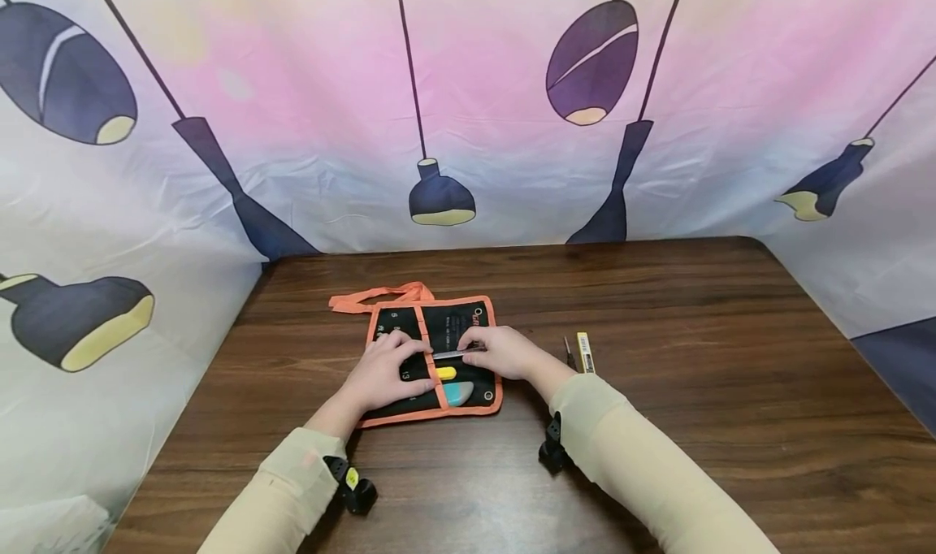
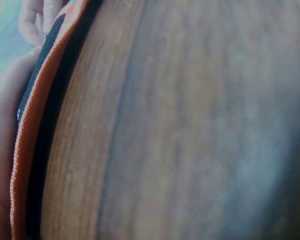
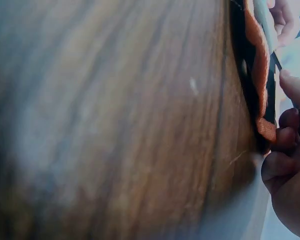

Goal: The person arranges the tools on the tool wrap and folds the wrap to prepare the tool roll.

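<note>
A black tool pouch (image 1: 409, 412) with orange trim lies unfolded on the table. My left hand (image 1: 383, 371) rests on its left half, thumb and index finger apart on the orange edge of the pockets. With thumb and fingertips, my right hand (image 1: 504, 351) pinches a slim silver metal tool (image 1: 448, 355), whose left end meets the pocket edge; its exact kind is unclear. Below it, a yellow tool end (image 1: 445, 373) and a rounded teal-and-grey tool (image 1: 459, 393) stick out of pockets. In the right wrist view, the right fingers (image 3: 292, 140) are beside the pouch's orange edge (image 3: 262, 100).
Right of my right hand lie a thin dark pointed tool (image 1: 569, 354) and a narrow yellow-and-white labelled item (image 1: 585, 351), both partly hidden by the forearm. An orange strap (image 1: 380, 296) trails from the pouch's back. A printed cloth (image 1: 329, 132) hangs behind the wooden table (image 1: 695, 375).
</note>
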The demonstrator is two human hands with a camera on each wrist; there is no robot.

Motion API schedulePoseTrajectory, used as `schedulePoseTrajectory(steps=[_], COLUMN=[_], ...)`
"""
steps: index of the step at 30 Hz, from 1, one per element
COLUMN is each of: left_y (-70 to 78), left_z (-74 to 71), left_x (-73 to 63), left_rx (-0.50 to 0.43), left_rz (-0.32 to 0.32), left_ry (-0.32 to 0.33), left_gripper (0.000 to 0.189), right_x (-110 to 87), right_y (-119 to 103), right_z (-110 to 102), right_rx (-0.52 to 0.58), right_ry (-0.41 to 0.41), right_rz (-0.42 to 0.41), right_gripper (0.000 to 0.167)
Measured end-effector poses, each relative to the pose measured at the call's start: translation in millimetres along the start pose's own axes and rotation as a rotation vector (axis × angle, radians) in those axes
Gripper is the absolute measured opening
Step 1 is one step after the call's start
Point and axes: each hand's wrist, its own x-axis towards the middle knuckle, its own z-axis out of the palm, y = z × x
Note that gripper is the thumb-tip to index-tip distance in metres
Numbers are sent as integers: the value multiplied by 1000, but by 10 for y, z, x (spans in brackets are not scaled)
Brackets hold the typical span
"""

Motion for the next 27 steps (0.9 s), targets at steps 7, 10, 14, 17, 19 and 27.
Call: schedulePoseTrajectory(steps=[7, 10, 14, 17, 19, 27], left_y=[13, 17, 17, 14, 13, 5], left_z=[-4, -11, -13, -10, -8, 0], left_x=[18, 18, 15, 14, 10, 4], left_rx=[7, 11, 15, 15, 15, 4], left_rz=[5, 0, -2, 0, -2, -17], left_ry=[0, -3, -4, 0, 2, 6], left_gripper=[50, 50, 50, 50, 50, 52], right_x=[-42, -74, -126, -168, -191, -227], right_y=[34, 76, 140, 193, 234, 327], right_z=[-11, -20, -56, -93, -112, -151], right_rx=[-87, -115, -119, -113, -111, -142], right_ry=[51, 89, 113, 121, 126, 139], right_rz=[17, 18, 0, 4, 13, 37], right_gripper=[26, 27, 23, 21, 20, 11])
